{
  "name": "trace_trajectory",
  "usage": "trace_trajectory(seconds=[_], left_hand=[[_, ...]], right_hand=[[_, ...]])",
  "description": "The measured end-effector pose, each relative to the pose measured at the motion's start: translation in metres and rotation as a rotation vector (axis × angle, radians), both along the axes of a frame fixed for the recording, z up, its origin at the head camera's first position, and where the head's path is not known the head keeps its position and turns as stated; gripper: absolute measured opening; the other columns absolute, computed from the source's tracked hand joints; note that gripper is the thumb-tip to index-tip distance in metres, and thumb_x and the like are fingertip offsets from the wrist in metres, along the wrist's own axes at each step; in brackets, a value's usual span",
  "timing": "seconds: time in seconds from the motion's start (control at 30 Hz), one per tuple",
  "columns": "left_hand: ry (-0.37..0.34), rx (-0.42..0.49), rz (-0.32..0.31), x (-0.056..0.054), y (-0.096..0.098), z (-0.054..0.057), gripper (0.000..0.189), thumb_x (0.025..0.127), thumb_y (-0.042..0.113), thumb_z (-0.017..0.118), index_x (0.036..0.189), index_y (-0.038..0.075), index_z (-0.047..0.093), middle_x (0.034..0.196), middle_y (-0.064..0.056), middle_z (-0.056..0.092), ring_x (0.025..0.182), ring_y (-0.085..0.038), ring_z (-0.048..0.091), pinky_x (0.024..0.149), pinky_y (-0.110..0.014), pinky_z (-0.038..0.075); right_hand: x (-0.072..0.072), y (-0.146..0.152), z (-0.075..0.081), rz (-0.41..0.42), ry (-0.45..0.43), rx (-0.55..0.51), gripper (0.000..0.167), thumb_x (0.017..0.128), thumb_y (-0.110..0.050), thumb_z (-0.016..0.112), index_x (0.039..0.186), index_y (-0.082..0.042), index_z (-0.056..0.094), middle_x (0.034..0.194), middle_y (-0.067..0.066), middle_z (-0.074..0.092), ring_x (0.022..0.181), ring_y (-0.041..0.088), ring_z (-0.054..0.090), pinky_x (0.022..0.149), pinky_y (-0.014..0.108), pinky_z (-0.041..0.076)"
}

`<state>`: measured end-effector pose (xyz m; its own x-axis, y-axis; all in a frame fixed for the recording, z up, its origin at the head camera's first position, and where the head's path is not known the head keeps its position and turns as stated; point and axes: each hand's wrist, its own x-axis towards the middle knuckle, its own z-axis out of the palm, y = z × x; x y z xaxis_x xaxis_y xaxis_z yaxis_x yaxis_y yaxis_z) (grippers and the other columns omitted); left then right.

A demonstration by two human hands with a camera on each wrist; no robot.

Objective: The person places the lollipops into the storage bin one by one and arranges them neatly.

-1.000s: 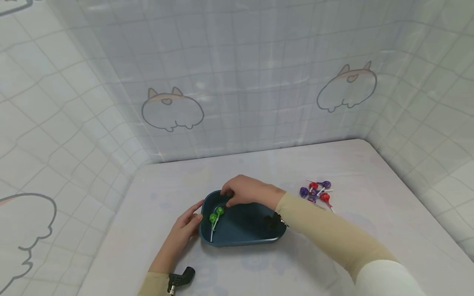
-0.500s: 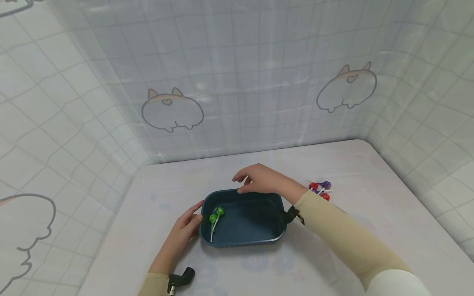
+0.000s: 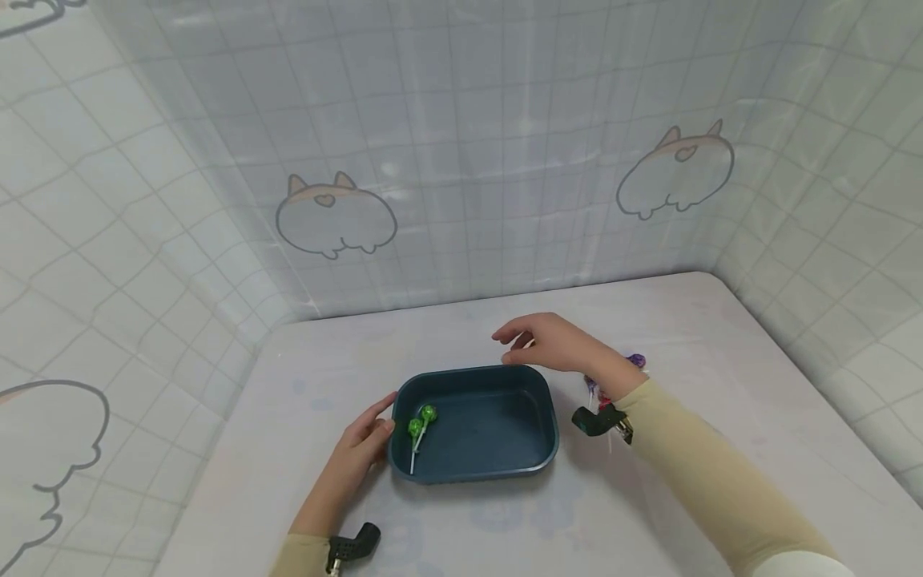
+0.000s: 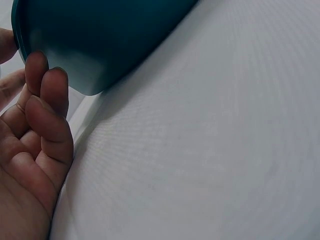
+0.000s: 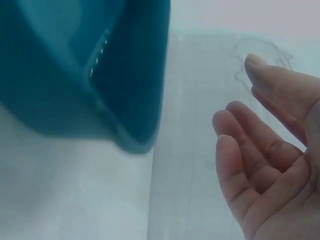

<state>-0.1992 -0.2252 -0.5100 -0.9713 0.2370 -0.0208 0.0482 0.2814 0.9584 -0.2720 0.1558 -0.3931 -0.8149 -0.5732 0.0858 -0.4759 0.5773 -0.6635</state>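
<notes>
A dark teal rectangular tray (image 3: pixel 472 477) with rounded corners lies on the table in the head view. Two green-wrapped lollipops (image 3: pixel 415 428) are inside it at the left end. My left hand (image 3: pixel 356 445) rests against the tray's left side, thumb at the rim and index finger along the outside. The left wrist view shows several fingers (image 4: pixel 50 115) bent beside the tray wall. Beyond the tray's far right corner hovers my right hand (image 3: pixel 551 343), fingers loosely bent with nothing between them. In the right wrist view a gap separates that hand from the tray.
Purple- and red-wrapped lollipops (image 3: pixel 636 361) lie on the table to the right, partly hidden by my right wrist. A white cloth covers the table (image 3: pixel 461 529). Grid-patterned curtains (image 3: pixel 497 160) with cartoon animals enclose the back and sides.
My right hand has risen out of the tray and moved right past its far rim toward the lollipop pile. The left hand, tray and green lollipops have stayed in place.
</notes>
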Motion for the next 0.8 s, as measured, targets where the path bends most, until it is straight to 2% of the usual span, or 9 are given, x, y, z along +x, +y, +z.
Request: trace_trajectory(seconds=[0.37, 0.5, 0.6, 0.8], left_hand=[[0.012, 0.007, 0.004, -0.001, 0.000, 0.000, 0.045, 0.101, 0.034, 0.056, 0.145, 0.029, 0.048, 0.085, -0.014, 0.057, 0.065, -0.024, 0.051, 0.059, -0.031, 0.047], [0.013, 0.007, 0.008, -0.002, 0.001, 0.000, 0.045, 0.101, 0.034, 0.057, 0.145, 0.030, 0.049, 0.085, -0.014, 0.058, 0.065, -0.023, 0.051, 0.058, -0.031, 0.047], [0.005, 0.006, 0.007, -0.003, 0.001, 0.000, 0.045, 0.101, 0.035, 0.057, 0.145, 0.031, 0.049, 0.085, -0.014, 0.058, 0.066, -0.023, 0.052, 0.059, -0.031, 0.047], [0.003, 0.017, -0.012, -0.005, 0.000, 0.000, 0.046, 0.102, 0.033, 0.056, 0.146, 0.026, 0.047, 0.085, -0.015, 0.058, 0.066, -0.024, 0.051, 0.059, -0.032, 0.047]], right_hand=[[0.008, 0.039, -0.003, -0.115, -0.025, -0.067, 0.040, 0.091, -0.028, 0.074, 0.129, -0.017, 0.066, 0.117, -0.003, 0.067, 0.102, 0.015, 0.064, 0.087, 0.038, 0.052], [0.012, 0.054, -0.006, -0.170, -0.041, -0.057, 0.040, 0.091, -0.030, 0.074, 0.128, -0.018, 0.066, 0.118, -0.002, 0.067, 0.105, 0.016, 0.063, 0.086, 0.039, 0.052], [0.015, 0.065, -0.010, -0.212, -0.047, -0.044, 0.040, 0.091, -0.031, 0.074, 0.128, -0.018, 0.066, 0.120, 0.001, 0.066, 0.106, 0.017, 0.063, 0.087, 0.040, 0.052], [0.023, 0.087, -0.019, -0.273, -0.075, -0.047, 0.042, 0.091, -0.031, 0.073, 0.129, -0.015, 0.065, 0.125, 0.009, 0.064, 0.108, 0.022, 0.063, 0.086, 0.042, 0.053]])
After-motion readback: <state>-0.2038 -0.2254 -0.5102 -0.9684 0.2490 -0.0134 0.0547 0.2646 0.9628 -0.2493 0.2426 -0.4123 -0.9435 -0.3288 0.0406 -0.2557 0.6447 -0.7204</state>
